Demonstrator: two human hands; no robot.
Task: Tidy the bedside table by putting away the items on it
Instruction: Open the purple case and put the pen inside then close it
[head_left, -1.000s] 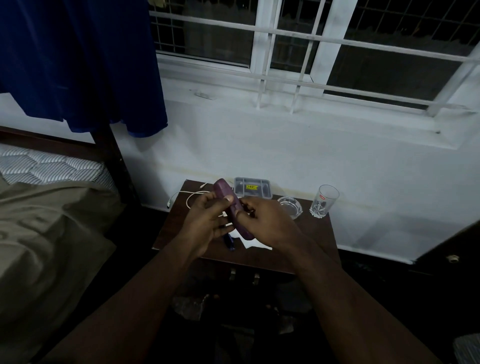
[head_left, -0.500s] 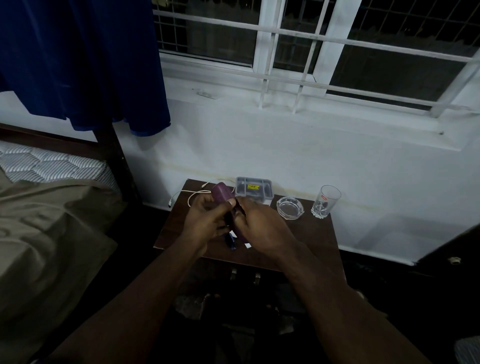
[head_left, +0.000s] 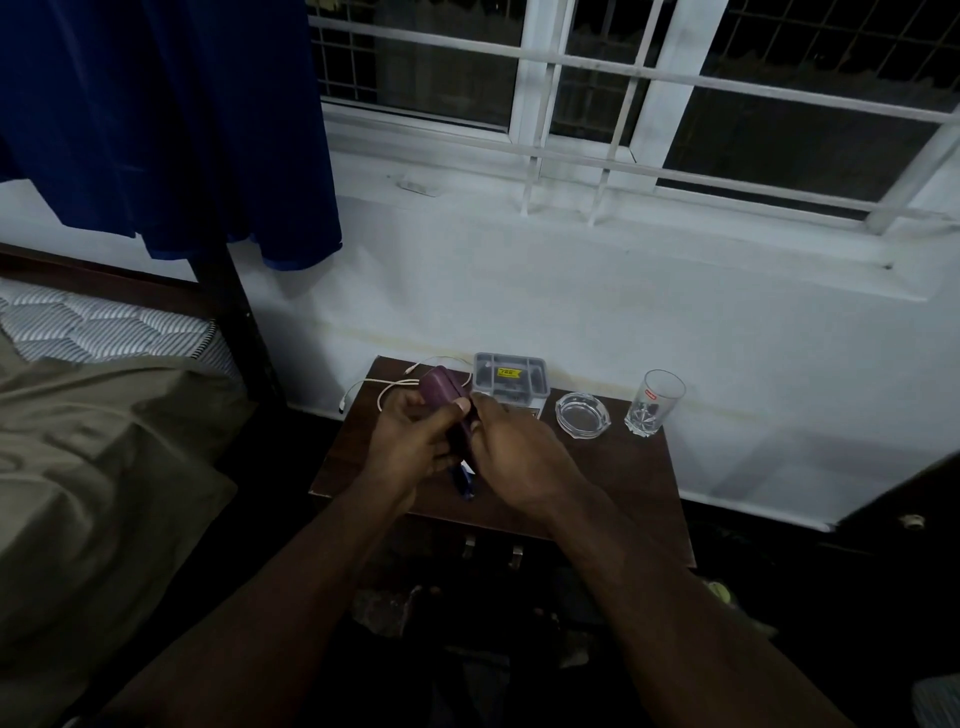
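A purple case (head_left: 440, 388) is held above the dark wooden bedside table (head_left: 613, 467). My left hand (head_left: 410, 441) grips its left side and my right hand (head_left: 514, 452) grips its right side; most of its lower part is hidden by the fingers. Under the hands a dark blue pen-like thing (head_left: 464, 480) lies on a bit of white paper. A white cable (head_left: 395, 387) lies at the table's back left. A grey plastic box with a yellow label (head_left: 511, 376) stands at the back. A glass ashtray (head_left: 582, 414) and a drinking glass (head_left: 653, 402) stand to the right.
A bed with an olive sheet (head_left: 93, 483) and a dark bedpost (head_left: 234, 312) is to the left. A blue curtain (head_left: 166, 119) hangs above it. The white wall and barred window (head_left: 623, 104) stand behind the table. Dark clutter lies on the floor in front.
Both hands have closed in tighter around the purple case and lowered it a little toward the table. The items on the table have not moved.
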